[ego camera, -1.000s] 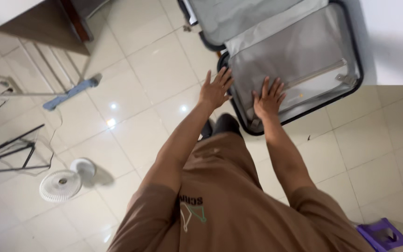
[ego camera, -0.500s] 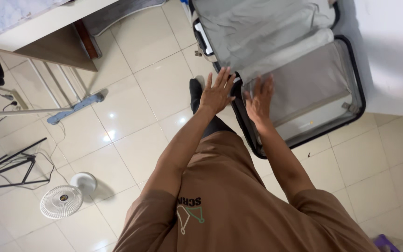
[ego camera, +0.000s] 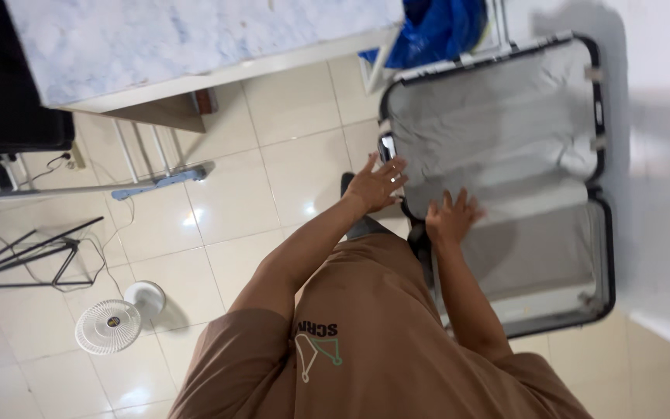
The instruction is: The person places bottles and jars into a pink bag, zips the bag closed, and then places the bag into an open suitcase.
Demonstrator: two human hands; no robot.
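Note:
An open black-rimmed suitcase with grey lining lies flat on the tiled floor, both halves spread apart. My left hand hovers with fingers spread by the suitcase's left rim, near the hinge and a side handle. My right hand has its fingers apart over the grey lining, at the fold between the two halves. Neither hand holds anything. My brown shirt fills the lower middle of the view.
A white marbled tabletop stands at the top left. A blue bag sits above the suitcase. A small white fan and a black stand with cables are on the floor at left. A white wall borders the right.
The view has moved so the whole suitcase shows, both halves lying open. My hands have drifted from the near half to the middle fold.

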